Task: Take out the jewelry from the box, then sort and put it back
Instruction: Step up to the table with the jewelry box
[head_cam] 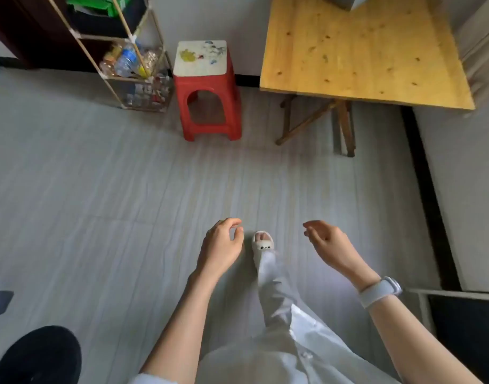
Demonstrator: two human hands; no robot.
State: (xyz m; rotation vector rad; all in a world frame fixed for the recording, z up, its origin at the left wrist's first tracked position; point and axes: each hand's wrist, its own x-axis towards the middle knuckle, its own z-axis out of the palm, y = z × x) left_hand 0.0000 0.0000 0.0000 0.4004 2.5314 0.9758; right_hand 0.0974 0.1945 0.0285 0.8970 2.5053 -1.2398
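Observation:
No jewelry and no jewelry box show in the head view. My left hand (pixel 222 243) hangs in front of me above the grey floor, fingers loosely curled, holding nothing. My right hand (pixel 327 245) hangs beside it, also loosely curled and empty, with a pale watch band on the wrist. Between the hands my foot in a white slipper (pixel 262 242) stands on the floor. A grey object (pixel 340 1) lies at the far edge of the wooden table (pixel 362 51), mostly cut off by the frame.
A red plastic stool (pixel 207 90) with a printed white top stands by the wall, left of the folding table. A wire shelf (pixel 132 65) holding plastic bottles stands at upper left. A black round object (pixel 41 356) lies at bottom left. A dark-framed thing (pixel 464 322) is at lower right.

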